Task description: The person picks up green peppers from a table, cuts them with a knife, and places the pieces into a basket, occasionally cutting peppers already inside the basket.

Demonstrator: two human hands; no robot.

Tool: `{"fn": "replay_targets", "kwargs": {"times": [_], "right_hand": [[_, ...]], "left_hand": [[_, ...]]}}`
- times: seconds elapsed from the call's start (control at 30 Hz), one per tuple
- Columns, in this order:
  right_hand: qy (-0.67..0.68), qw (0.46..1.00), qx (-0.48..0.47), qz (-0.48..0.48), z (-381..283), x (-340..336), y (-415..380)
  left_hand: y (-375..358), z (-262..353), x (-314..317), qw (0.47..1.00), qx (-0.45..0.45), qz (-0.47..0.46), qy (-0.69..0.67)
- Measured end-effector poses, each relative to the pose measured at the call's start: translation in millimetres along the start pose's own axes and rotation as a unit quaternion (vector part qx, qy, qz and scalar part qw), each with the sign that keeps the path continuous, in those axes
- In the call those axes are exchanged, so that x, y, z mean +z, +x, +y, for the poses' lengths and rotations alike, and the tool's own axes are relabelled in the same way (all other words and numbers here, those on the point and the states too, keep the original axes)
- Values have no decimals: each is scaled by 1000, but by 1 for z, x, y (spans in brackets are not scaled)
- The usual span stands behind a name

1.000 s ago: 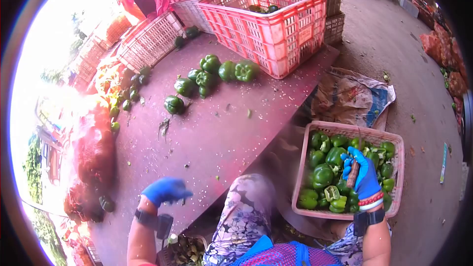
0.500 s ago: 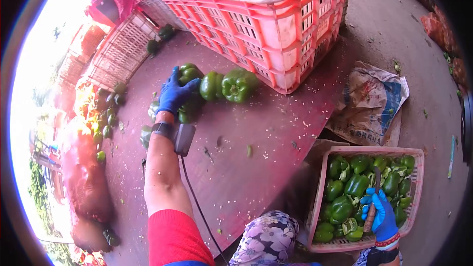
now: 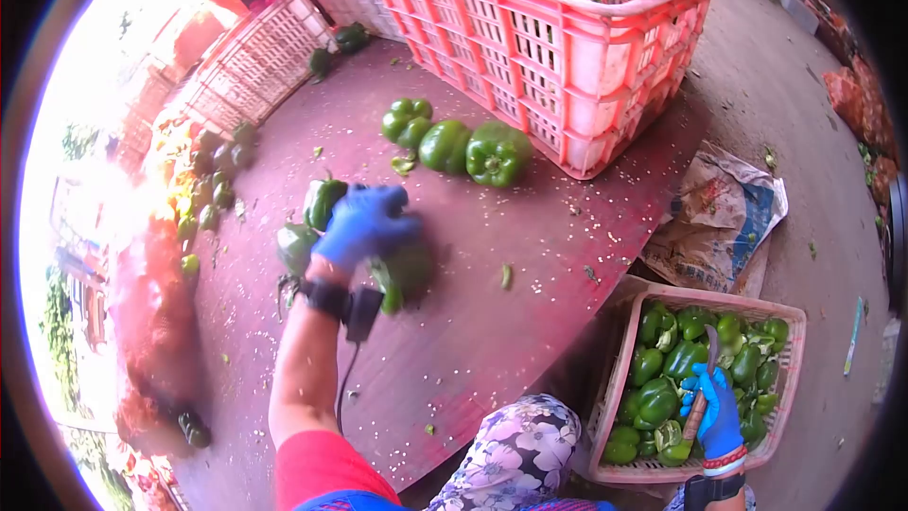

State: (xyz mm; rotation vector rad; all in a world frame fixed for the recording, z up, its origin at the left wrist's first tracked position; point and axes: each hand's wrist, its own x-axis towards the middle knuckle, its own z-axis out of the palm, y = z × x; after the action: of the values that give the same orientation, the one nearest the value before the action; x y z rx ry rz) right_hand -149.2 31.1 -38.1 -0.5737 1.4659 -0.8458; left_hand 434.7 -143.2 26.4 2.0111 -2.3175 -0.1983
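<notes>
My left hand, in a blue glove, is over the table with its fingers curled round a dark green bell pepper; both are smeared by motion. Beside that hand lie more green peppers, partly covered by it. A row of green bell peppers rests farther back, near the big crate. Low on the right, my right hand, also gloved in blue, grips a knife by its wooden handle, its curved blade pointing up. It hovers above a pink crate filled with green peppers.
A large pink slatted crate stands on the reddish table, which is strewn with pale seeds. Peppers and filled mesh sacks line the left edge. A torn printed sack lies at right, beyond the table edge.
My left hand has come back from the pepper row toward me, a pepper moving with it. The row is now uncovered. My right hand still holds the knife, and the whole view has shifted slightly.
</notes>
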Motion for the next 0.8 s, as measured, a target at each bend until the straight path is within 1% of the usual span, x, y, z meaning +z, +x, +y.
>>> {"fn": "replay_targets", "kwargs": {"times": [0.03, 0.1, 0.13, 0.17, 0.23, 0.27, 0.3, 0.33, 0.37, 0.4, 0.43, 0.47, 0.5, 0.53, 0.6, 0.67, 0.7, 0.77, 0.8], "right_hand": [[-8, 1000, 2, -7, -1, 1, -3], [-16, 1000, -2, -18, 0, 1, -6], [-16, 1000, 0, -25, -1, 2, -7], [-15, 999, 2, -30, 0, 3, -7], [-16, 999, 6, -29, 4, 1, -5], [-19, 999, 8, -26, 6, -1, -5], [-21, 999, 12, -22, 8, -4, -4], [-21, 1000, 14, -18, 10, -6, -1], [-21, 1000, 16, -14, 11, -5, 1], [-20, 1000, 14, -10, 10, 0, 0], [-21, 1000, 12, 0, 8, 6, -1], [-21, 1000, 13, 7, 7, 8, -1], [-23, 1000, 17, 4, 7, 6, 2], [-23, 999, 23, 1, 9, 5, 3], [-16, 999, 33, -10, 15, 5, 8], [-16, 999, 38, -19, 15, 5, 13], [-18, 999, 42, -23, 13, 6, 12], [-23, 998, 44, -32, 7, 12, 9], [-13, 998, 51, -40, 8, 11, 8]], "left_hand": [[-19, 5, 8, 999, 30, 27, 31], [-63, 28, 7, 999, 17, 32, 7], [-82, 37, -4, 999, -1, -26, -24], [-95, 41, -18, 987, -43, -105, -114], [-103, 49, -54, 956, -191, -132, -177], [-96, 6, -39, 997, -51, -11, -60], [-77, 3, -50, 967, -228, 17, -115], [-61, 1, -62, 963, -234, 108, -77], [-42, -50, -38, 963, -163, 213, 19], [-23, -88, -18, 945, -78, 298, 110], [-2, -112, -8, 970, -148, 185, -53], [13, -130, -5, 953, -213, 63, -208], [21, -127, -8, 894, -269, -62, -353], [14, -127, -15, 887, -260, -99, -369], [-17, -160, 5, 861, -166, -115, -466], [-55, -135, -3, 858, -135, -146, -474], [-70, -89, -25, 871, -150, -169, -437], [-88, -52, -35, 860, -188, -215, -422], [-84, -37, -43, 829, -195, -276, -445]]}}
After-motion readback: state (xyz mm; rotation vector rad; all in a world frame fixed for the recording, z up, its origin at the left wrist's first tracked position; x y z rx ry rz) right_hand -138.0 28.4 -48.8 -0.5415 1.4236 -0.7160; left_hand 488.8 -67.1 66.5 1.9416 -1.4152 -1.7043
